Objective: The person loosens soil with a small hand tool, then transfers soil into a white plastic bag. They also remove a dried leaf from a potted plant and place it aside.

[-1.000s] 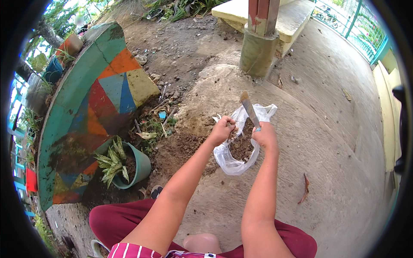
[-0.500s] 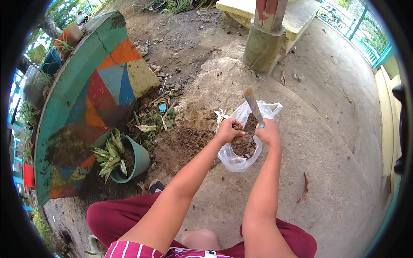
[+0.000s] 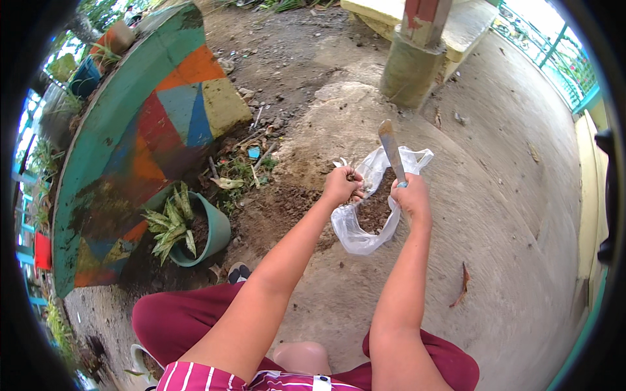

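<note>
My right hand [image 3: 413, 197] grips a large knife by its handle. The knife's worn, broad-tipped blade [image 3: 390, 146] points up and away from me, over the far side of a clear plastic bag [image 3: 360, 242]. Brown soil [image 3: 373, 212] fills the bottom of this opened bag, which rests on the concrete. At the bag's left rim, my left hand [image 3: 340, 187] has its fingers curled together around something small and dark that I cannot make out. Pale, dry leafy bits show just beyond those fingers.
Left of the bag lies loose dug soil [image 3: 287, 207]. A green pot [image 3: 218, 233] with a leafy plant leans by a painted wall [image 3: 166, 120]. Farther off stand a post [image 3: 411, 75] and a concrete bench [image 3: 466, 36]. A dry leaf [image 3: 462, 285] lies at right.
My left hand has drawn back from over the soil to the bag's left rim, its fingers still curled. The knife stays in my right hand. The whole view has shifted slightly.
</note>
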{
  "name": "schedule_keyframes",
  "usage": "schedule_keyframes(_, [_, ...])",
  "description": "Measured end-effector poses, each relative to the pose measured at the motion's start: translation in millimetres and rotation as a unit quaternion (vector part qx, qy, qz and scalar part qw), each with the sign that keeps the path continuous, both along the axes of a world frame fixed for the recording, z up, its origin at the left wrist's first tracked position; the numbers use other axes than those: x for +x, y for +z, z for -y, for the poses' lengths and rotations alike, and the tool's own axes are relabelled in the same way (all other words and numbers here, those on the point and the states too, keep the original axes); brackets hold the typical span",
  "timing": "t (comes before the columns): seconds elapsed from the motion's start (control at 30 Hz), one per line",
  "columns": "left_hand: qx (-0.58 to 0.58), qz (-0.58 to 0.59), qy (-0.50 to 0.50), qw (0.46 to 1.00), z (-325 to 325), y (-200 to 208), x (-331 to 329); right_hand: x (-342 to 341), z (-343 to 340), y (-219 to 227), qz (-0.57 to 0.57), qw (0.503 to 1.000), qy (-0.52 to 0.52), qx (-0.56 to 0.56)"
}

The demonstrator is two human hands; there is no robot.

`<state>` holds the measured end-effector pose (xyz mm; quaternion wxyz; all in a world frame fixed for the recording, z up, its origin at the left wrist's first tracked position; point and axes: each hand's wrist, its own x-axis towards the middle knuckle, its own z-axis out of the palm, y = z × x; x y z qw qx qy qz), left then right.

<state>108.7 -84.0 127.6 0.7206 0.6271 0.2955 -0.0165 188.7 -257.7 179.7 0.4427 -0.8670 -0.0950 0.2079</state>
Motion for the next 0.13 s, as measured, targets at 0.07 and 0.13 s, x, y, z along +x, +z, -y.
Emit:
schedule_keyframes(0.07, [0.069,0.005,0.019,0.997,-9.5,11.0,-4.0,-1.0,-8.3,3.7,-0.011,1.000,0.008,0.002])
schedule_keyframes(0.13, [0.143,0.004,0.061,0.988,-33.9,17.2,-13.4,-5.7,-27.0,11.1,0.006,0.999,0.029,-0.014])
